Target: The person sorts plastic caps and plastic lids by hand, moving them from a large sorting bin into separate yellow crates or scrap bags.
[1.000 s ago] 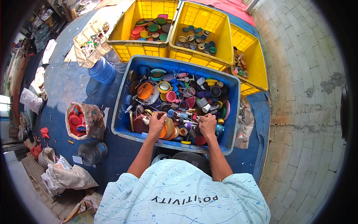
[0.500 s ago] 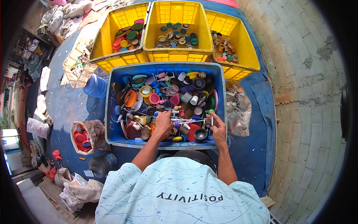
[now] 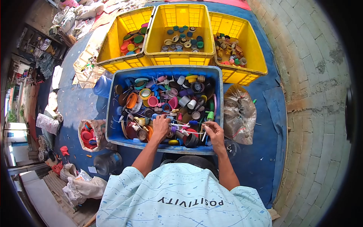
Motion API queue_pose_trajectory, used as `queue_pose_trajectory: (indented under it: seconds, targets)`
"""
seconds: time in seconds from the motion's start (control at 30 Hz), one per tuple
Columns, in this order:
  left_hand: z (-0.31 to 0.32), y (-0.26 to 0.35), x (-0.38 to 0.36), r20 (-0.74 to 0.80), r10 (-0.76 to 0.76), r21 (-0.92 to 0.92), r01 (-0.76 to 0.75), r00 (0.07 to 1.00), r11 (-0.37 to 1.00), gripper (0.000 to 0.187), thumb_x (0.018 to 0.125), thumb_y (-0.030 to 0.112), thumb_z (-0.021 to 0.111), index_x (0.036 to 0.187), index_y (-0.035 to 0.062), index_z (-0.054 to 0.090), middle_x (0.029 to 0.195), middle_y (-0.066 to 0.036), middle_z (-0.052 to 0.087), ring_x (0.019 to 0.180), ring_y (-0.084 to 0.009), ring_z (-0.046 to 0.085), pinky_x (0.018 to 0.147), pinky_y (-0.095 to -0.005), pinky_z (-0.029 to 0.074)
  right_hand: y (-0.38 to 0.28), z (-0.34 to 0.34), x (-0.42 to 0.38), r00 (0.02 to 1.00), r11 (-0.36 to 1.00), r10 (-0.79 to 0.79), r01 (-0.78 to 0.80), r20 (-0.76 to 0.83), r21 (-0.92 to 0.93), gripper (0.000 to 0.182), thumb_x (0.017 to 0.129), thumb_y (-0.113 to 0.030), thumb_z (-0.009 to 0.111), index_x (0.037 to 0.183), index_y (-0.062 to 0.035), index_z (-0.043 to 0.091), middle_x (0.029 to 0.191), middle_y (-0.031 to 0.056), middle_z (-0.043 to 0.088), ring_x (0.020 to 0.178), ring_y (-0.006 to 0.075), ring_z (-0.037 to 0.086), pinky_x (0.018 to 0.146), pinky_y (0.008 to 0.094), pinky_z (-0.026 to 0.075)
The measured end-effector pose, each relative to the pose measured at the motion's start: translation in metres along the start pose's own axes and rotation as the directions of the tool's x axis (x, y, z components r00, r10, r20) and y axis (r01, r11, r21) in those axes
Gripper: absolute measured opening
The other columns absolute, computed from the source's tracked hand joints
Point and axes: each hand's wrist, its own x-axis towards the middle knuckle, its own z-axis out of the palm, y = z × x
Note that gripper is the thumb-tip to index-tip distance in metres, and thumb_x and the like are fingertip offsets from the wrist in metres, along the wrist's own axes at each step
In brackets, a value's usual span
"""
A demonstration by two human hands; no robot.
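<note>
The blue bin (image 3: 164, 148) in front of me holds a mixed heap of plastic caps, lids and pump parts. My left hand (image 3: 161, 128) rests palm down on the heap, fingers bent and slightly apart, with fingertips partly hidden among the pieces. Close to it lie white pump stems and a purple piece (image 3: 173, 129). My right hand (image 3: 214, 133) is over the bin's right front part, thumb and fingers pinched on a thin white tube (image 3: 204, 136) that points down. A green pump cap (image 3: 210, 115) is just beyond those fingers. A black cap (image 3: 191, 140) lies between the hands.
Three yellow crates (image 3: 179, 56) with sorted caps stand behind the bin. A filled clear bag (image 3: 239, 117) sits to the right, before a block wall (image 3: 314, 113). On the left are a sack of red lids (image 3: 99, 140), a blue water jug (image 3: 102, 86) and a dark jug (image 3: 107, 164).
My right hand has moved down and slightly left, and the white tube now points downward from its fingers. My left hand has shifted slightly left, its fingers less bunched. The whole view has shifted a little.
</note>
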Motion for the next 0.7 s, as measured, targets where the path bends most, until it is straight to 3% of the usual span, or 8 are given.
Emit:
queue_pose_trajectory:
  seconds: [0.2, 0.23, 0.27, 0.33, 0.4, 0.5, 0.63, 0.7]
  targets:
    - [-0.042, 0.031, -0.023, -0.263, -0.343, -0.376, 0.232, 0.902, 0.897, 0.024, 0.073, 0.024, 0.075, 0.087, 0.0055, 0.067, 0.091, -0.013, 0.059, 0.08, -0.0297, 0.057, 0.071, -0.0388, 0.046, 0.003, -0.008, 0.004, 0.986, 0.999, 0.033, -0.035, 0.161, 0.009, 0.021, 0.09, -0.007, 0.06, 0.11, 0.0007, 0.06, 0.098, 0.0095, 0.067, 0.08, 0.0125, 0.065, 0.074, 0.0247, 0.051]
    - [-0.051, 0.037, -0.029, -0.228, -0.462, -0.416, 0.343, 0.857, 0.842, 0.025, 0.074, 0.024, 0.076, 0.082, 0.0034, 0.065, 0.082, -0.012, 0.059, 0.072, -0.0233, 0.057, 0.065, -0.0344, 0.046, 0.0, -0.008, 0.004, 0.98, 0.997, 0.059, -0.066, 0.188, 0.034, 0.021, 0.09, -0.008, 0.06, 0.109, 0.0003, 0.061, 0.098, 0.0091, 0.067, 0.075, 0.0113, 0.064, 0.071, 0.0241, 0.051]
    - [-0.055, 0.04, -0.036, -0.069, -0.584, -0.663, 0.4, 0.809, 0.633, 0.022, 0.079, 0.02, 0.073, 0.087, 0.002, 0.063, 0.079, -0.008, 0.061, 0.069, -0.0152, 0.057, 0.062, -0.0303, 0.045, 0.0, -0.009, 0.006, 0.971, 0.996, 0.072, -0.083, 0.226, 0.04, 0.021, 0.09, -0.009, 0.06, 0.109, 0.0001, 0.061, 0.098, 0.0088, 0.067, 0.073, 0.011, 0.063, 0.069, 0.0237, 0.05]
    - [-0.051, 0.044, -0.052, -0.063, -0.649, -0.889, 0.252, 0.758, 0.382, 0.018, 0.085, 0.016, 0.068, 0.095, 0.0027, 0.061, 0.079, -0.003, 0.062, 0.066, -0.0074, 0.055, 0.057, -0.0244, 0.043, -0.002, -0.009, 0.011, 0.952, 0.993, 0.094, -0.111, 0.293, 0.043, 0.02, 0.09, -0.01, 0.06, 0.108, -0.0002, 0.061, 0.098, 0.0083, 0.067, 0.069, 0.0103, 0.062, 0.065, 0.0229, 0.049]
    - [-0.065, 0.055, -0.072, 0.164, -0.612, -0.984, 0.168, 0.774, -0.052, 0.01, 0.092, 0.01, 0.059, 0.099, 0.0029, 0.06, 0.075, -0.002, 0.062, 0.055, -0.0045, 0.05, 0.047, -0.0196, 0.037, 0.0, -0.008, 0.017, 0.944, 0.992, 0.097, -0.117, 0.317, 0.047, 0.019, 0.091, -0.01, 0.059, 0.108, -0.0015, 0.061, 0.099, 0.0079, 0.067, 0.065, 0.0095, 0.061, 0.06, 0.0219, 0.047]
    - [-0.079, 0.062, -0.096, 0.11, -0.559, -0.994, 0.107, 0.822, -0.038, 0.014, 0.093, 0.01, 0.058, 0.104, 0.0023, 0.06, 0.088, -0.008, 0.069, 0.06, -0.0054, 0.057, 0.051, -0.0192, 0.045, -0.003, 0.0, 0.023, 0.947, 0.998, 0.063, -0.069, 0.314, 0.007, 0.018, 0.092, -0.009, 0.058, 0.109, -0.0019, 0.06, 0.1, 0.0088, 0.067, 0.065, 0.0096, 0.061, 0.06, 0.0215, 0.049]
    - [-0.096, 0.054, -0.13, -0.004, -0.386, -0.996, -0.038, 0.922, -0.078, 0.035, 0.088, 0.004, 0.054, 0.123, -0.0015, 0.056, 0.119, -0.013, 0.063, 0.091, -0.0172, 0.066, 0.081, -0.0287, 0.054, -0.003, 0.024, 0.019, 0.962, 0.998, 0.029, -0.043, 0.27, 0.047, 0.019, 0.092, -0.007, 0.059, 0.11, -0.0025, 0.06, 0.101, 0.0085, 0.066, 0.068, 0.01, 0.061, 0.063, 0.0232, 0.052]
    - [-0.101, 0.042, -0.149, -0.071, -0.309, -0.944, -0.164, 0.948, -0.287, 0.043, 0.085, -0.001, 0.045, 0.127, -0.0037, 0.055, 0.116, -0.017, 0.063, 0.094, -0.021, 0.066, 0.086, -0.0317, 0.053, -0.001, 0.044, 0.011, 0.96, 0.998, 0.024, -0.038, 0.279, 0.046, 0.019, 0.092, -0.007, 0.059, 0.11, -0.0021, 0.06, 0.101, 0.0084, 0.066, 0.069, 0.0103, 0.061, 0.063, 0.0232, 0.052]
